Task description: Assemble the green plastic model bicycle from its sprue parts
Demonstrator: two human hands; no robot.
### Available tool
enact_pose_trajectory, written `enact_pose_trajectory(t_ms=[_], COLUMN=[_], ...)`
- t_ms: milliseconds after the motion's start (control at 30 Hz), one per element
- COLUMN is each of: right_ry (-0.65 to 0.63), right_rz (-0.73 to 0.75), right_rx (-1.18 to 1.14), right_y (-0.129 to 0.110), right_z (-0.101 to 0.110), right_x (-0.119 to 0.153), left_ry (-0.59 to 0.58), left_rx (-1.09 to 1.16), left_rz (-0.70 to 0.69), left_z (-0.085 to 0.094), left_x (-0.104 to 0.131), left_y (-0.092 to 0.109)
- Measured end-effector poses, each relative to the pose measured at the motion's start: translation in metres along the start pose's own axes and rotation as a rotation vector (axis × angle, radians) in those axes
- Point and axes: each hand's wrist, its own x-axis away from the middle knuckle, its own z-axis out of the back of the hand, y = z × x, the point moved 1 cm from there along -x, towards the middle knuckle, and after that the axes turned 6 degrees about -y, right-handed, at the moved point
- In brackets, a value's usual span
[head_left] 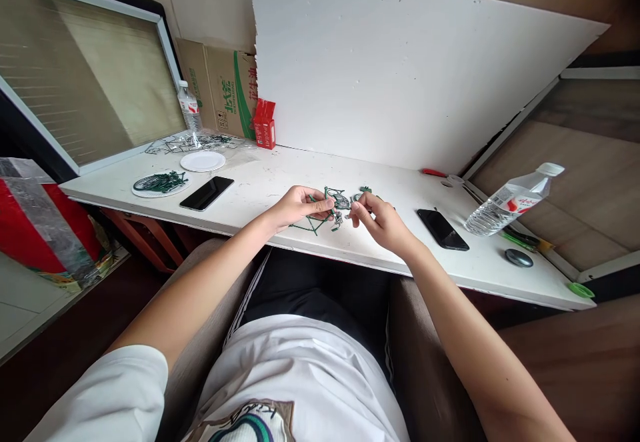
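Hands at work over the middle of the front edge of the white bench [287, 169]. The left hand [300, 207] pinches green parts [327, 193] between thumb and fingers, just above that edge. The right hand [381, 222] is beside them, fingers curled toward the thumb; whether its grip holds a piece cannot be told. Bare surface extends behind to a white board [425, 69] and sideways toward the left phone [207, 193] and right phone [443, 229].
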Motion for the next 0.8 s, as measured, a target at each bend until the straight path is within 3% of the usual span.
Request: enact_pose_trajectory(t_ms=[433, 800], right_ry=[0.256, 0.265], right_rz=[0.145, 0.181], right_rx=[0.116, 0.159], right_y=[-0.0039, -0.0062], right_z=[0.0088, 0.0062], right_x=[0.0005, -0.0001], left_ry=[-0.04, -0.054], left_rx=[0.027, 0.02], left_rz=[-0.015, 0.018], left_z=[0.0043, 0.0018], left_x=[-0.002, -0.0001], left_y=[-0.0022, -0.0003])
